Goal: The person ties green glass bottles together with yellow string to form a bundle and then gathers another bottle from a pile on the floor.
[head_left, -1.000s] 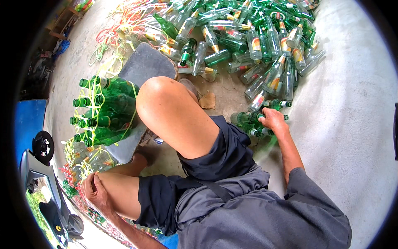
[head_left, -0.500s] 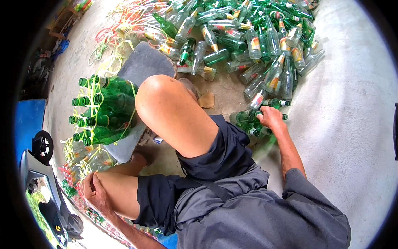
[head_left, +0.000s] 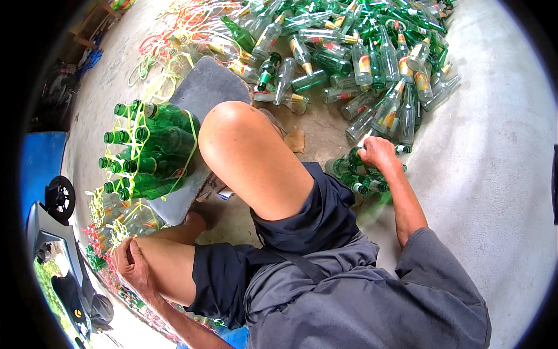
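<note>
On the floor at my right side stands a small group of green glass bottles (head_left: 342, 167). My right hand (head_left: 380, 153) is closed over this group, its fingers at the neck of a green bottle (head_left: 354, 156); the palm hides part of the bottles behind. My left hand (head_left: 133, 267) rests on my left knee, holding nothing, thumb apart from the fingers. Beyond that knee, a bundle of green bottles (head_left: 157, 157) tied with yellow-green strapping lies with its necks pointing left on a grey board (head_left: 209, 87).
A large heap of loose green and clear bottles (head_left: 360, 64) covers the far floor. Loose red and yellow strapping (head_left: 174, 41) lies left of it. More strapped bottles (head_left: 139, 218) sit near my left knee. A motorbike (head_left: 70, 256) stands at far left, a pale wall (head_left: 476, 163) at right.
My right hand has moved slightly farther away over the green bottles, its fingers still at a neck. My left hand stays on the knee. The whole view has shifted a little.
</note>
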{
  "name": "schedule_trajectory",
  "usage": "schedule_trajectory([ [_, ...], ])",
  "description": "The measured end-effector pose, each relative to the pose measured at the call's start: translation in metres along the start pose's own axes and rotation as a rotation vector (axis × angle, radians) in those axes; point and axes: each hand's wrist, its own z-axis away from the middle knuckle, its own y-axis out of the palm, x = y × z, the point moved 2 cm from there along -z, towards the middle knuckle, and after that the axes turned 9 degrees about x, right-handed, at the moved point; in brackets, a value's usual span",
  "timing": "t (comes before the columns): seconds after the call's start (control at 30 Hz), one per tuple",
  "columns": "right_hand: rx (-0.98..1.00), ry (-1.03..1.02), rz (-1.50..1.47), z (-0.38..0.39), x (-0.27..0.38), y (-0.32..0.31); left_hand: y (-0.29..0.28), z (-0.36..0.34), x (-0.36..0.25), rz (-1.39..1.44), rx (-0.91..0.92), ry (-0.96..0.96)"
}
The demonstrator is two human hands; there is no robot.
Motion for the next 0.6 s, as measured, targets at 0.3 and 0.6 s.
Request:
schedule_trajectory([
  [0.3, 0.009, -0.005, 0.015, -0.002, 0.001, -0.009, -0.001, 0.001, 0.002, -0.014, -0.034, 0.054],
  [0.6, -0.025, -0.037, -0.016, 0.016, -0.006, -0.018, -0.001, 0.003, -0.001, 0.042, -0.019, -0.018],
])
